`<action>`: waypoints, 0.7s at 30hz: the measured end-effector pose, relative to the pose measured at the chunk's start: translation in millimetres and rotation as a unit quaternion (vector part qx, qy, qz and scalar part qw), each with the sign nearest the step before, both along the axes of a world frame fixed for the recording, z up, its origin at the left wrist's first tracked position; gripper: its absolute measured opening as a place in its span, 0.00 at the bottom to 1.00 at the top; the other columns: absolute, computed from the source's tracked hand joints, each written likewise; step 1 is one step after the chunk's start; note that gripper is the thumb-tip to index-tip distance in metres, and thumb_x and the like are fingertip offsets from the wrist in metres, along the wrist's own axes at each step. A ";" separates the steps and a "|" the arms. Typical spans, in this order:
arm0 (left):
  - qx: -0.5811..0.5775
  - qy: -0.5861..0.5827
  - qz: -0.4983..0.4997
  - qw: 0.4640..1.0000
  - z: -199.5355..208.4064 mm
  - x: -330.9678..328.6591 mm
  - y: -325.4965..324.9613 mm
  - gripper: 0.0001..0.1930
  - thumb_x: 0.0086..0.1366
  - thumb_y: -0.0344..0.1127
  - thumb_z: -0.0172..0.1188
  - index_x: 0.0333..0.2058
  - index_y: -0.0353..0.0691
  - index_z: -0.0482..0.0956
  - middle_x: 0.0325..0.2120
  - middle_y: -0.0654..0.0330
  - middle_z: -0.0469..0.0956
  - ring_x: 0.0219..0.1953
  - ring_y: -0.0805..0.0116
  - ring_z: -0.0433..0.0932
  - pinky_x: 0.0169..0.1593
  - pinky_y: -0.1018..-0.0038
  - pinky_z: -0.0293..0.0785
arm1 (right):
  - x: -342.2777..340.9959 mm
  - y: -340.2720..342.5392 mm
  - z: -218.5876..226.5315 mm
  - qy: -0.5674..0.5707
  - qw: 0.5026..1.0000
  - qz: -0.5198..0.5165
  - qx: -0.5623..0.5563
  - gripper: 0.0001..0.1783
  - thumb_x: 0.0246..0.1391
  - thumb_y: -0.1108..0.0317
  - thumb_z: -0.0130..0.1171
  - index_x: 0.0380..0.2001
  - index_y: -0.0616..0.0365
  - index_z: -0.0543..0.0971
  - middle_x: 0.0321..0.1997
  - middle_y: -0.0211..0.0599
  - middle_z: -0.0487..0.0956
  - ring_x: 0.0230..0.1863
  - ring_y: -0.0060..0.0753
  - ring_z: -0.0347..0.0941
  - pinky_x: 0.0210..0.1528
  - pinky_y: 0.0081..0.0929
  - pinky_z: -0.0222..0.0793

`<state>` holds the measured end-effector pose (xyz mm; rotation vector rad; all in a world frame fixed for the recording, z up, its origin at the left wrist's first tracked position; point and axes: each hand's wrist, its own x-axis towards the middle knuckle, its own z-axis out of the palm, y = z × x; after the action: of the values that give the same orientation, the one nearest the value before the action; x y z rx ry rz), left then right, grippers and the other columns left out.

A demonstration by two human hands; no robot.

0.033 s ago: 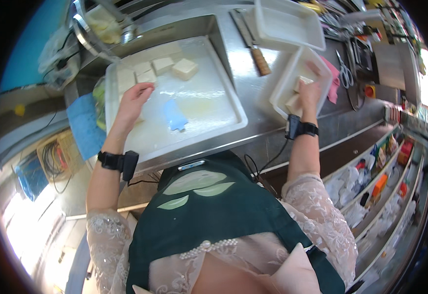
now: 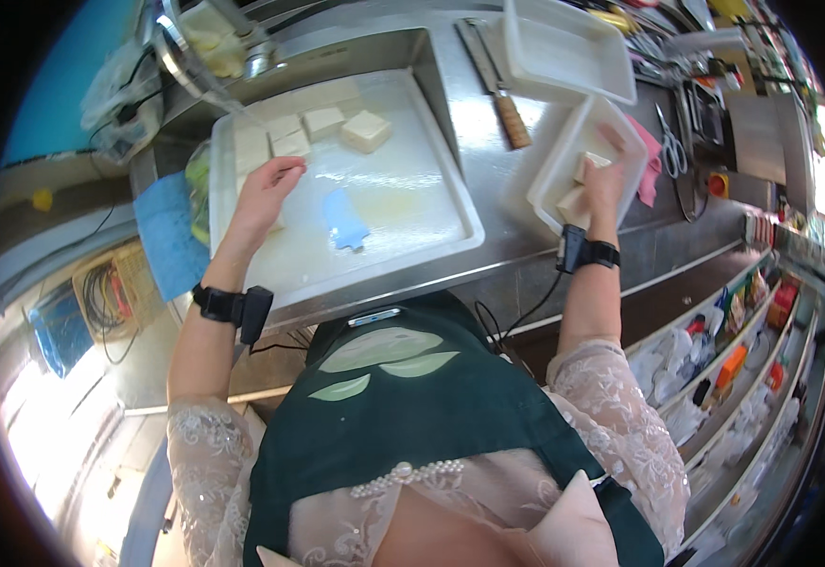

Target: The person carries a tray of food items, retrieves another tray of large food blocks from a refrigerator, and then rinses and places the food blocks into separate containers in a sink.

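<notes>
My left hand [image 2: 263, 197] hovers over the large white tray [image 2: 410, 227], fingertips pinched together with nothing visible between them. Just beyond its fingers are pale tofu blocks, one block [image 2: 289, 144] closest and another block [image 2: 366, 131] set apart to the right. A light blue flat piece [image 2: 344, 219] lies on the wet tray. Inside a narrow white tub [image 2: 547, 180], my right hand [image 2: 604, 184] has its thumb against a tofu block [image 2: 592, 165]; its other fingers are partly hidden. A second tofu block [image 2: 573, 205] sits nearer me in the tub.
A wooden-handled knife [image 2: 512, 118] lies on the steel counter between tray and tub. Behind the tub stands another white container [image 2: 568, 52]. A pink cloth [image 2: 647, 161] and scissors [image 2: 672, 146] are to its right. The faucet [image 2: 181, 61] overhangs the tray's far left corner.
</notes>
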<state>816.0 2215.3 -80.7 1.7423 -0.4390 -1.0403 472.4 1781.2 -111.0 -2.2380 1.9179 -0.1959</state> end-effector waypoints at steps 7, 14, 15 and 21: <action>0.085 -0.116 -0.041 0.989 -27.3 -4.2 -2.6 0.15 0.63 0.33 0.57 0.47 0.34 0.74 0.40 0.56 0.78 0.45 0.66 0.76 0.52 0.73 0.70 | -7.5 -9.4 -5.5 -0.164 0.986 0.042 0.000 0.33 0.33 0.61 0.74 0.43 0.69 0.76 0.42 0.53 0.79 0.44 0.49 0.77 0.48 0.36 0.71; 0.145 -0.315 -0.152 0.926 -54.9 -18.5 -65.5 0.31 0.57 0.39 0.61 0.58 0.37 0.64 0.58 0.45 0.62 0.59 0.51 0.64 0.60 0.62 0.62 | -7.8 4.4 23.9 -0.287 0.954 -0.075 0.033 0.28 0.33 0.67 0.75 0.40 0.68 0.77 0.40 0.45 0.80 0.39 0.35 0.78 0.43 0.32 0.74; 0.166 -0.340 -0.133 0.916 -62.6 -20.4 -73.0 0.32 0.55 0.40 0.62 0.58 0.39 0.63 0.57 0.45 0.62 0.59 0.49 0.62 0.61 0.61 0.61 | -4.4 8.0 33.6 -0.403 0.912 -0.055 0.060 0.26 0.36 0.69 0.73 0.41 0.67 0.76 0.41 0.44 0.79 0.39 0.35 0.78 0.43 0.33 0.75; 0.196 -0.432 -0.179 0.862 -68.8 -22.3 -123.5 0.34 0.54 0.44 0.64 0.58 0.38 0.64 0.58 0.43 0.62 0.60 0.48 0.59 0.61 0.58 0.55 | 84.8 68.4 87.7 -0.624 0.677 0.005 0.390 0.20 0.50 0.73 0.63 0.47 0.66 0.73 0.45 0.38 0.78 0.45 0.35 0.76 0.50 0.34 0.73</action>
<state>793.7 2091.8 -149.6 2.5330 -1.2154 -0.5384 557.2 1849.5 -23.3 -0.9501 0.8734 -0.5717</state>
